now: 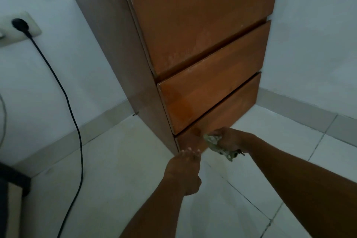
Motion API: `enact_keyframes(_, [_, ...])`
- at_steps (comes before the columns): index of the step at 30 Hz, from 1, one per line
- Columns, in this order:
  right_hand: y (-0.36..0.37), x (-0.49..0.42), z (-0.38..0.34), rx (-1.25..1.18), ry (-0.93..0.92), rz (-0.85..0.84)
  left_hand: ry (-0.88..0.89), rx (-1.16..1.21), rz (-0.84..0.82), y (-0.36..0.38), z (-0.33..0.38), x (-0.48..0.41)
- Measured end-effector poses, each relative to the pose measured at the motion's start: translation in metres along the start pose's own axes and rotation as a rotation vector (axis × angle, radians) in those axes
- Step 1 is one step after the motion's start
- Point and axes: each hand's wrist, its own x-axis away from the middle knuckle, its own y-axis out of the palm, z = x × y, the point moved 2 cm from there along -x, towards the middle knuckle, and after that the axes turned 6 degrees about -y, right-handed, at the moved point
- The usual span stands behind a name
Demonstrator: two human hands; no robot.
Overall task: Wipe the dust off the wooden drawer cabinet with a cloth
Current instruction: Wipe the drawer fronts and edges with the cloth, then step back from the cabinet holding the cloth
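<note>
A brown wooden drawer cabinet (202, 44) with three drawer fronts stands in the room's corner on the tiled floor. My right hand (229, 140) is closed around a crumpled greenish cloth (214, 142) and presses it against the lowest drawer front (228, 110), near its bottom left. My left hand (183, 170) hovers just below the cabinet's lower left corner, fingers stretched toward it and holding nothing; I cannot tell whether the fingertips touch the wood. Pale dusty smears show on the upper and middle drawer fronts.
A black cable (63, 92) runs from a plug in a wall socket (20, 26) down across the floor at the left. A dark piece of furniture (11, 185) sits at the lower left edge. White walls flank the cabinet; light floor tiles (260, 208) lie below.
</note>
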Motion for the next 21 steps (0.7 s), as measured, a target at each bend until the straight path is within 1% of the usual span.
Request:
enact_keyframes(4, [-0.053, 0.043, -0.034, 0.262, 0.005, -0.103, -0.122, 0.107, -0.138, -0.037, 0.007, 0.002])
enact_keyframes(6, [-0.084, 0.064, -0.056, 0.356, 0.028, -0.125, -0.145, 0.135, -0.227, -0.073, 0.011, 0.005])
enact_keyframes(8, [-0.120, 0.088, -0.082, 0.409, 0.055, -0.142, -0.145, 0.167, -0.269, -0.120, 0.015, 0.009])
enact_keyframes(10, [-0.160, 0.117, -0.115, 0.453, 0.070, -0.140, -0.143, 0.203, -0.232, -0.175, 0.020, 0.020])
enact_keyframes(14, [-0.250, 0.172, -0.185, 0.425, 0.099, -0.123, -0.156, 0.304, -0.108, -0.303, 0.020, 0.063])
enact_keyframes(17, [-0.317, 0.211, -0.244, 0.465, 0.103, -0.109, -0.147, 0.292, -0.135, -0.399, 0.012, 0.098])
enact_keyframes(21, [-0.396, 0.272, -0.331, 0.459, 0.063, -0.056, -0.196, 0.303, -0.130, -0.531, -0.003, 0.153])
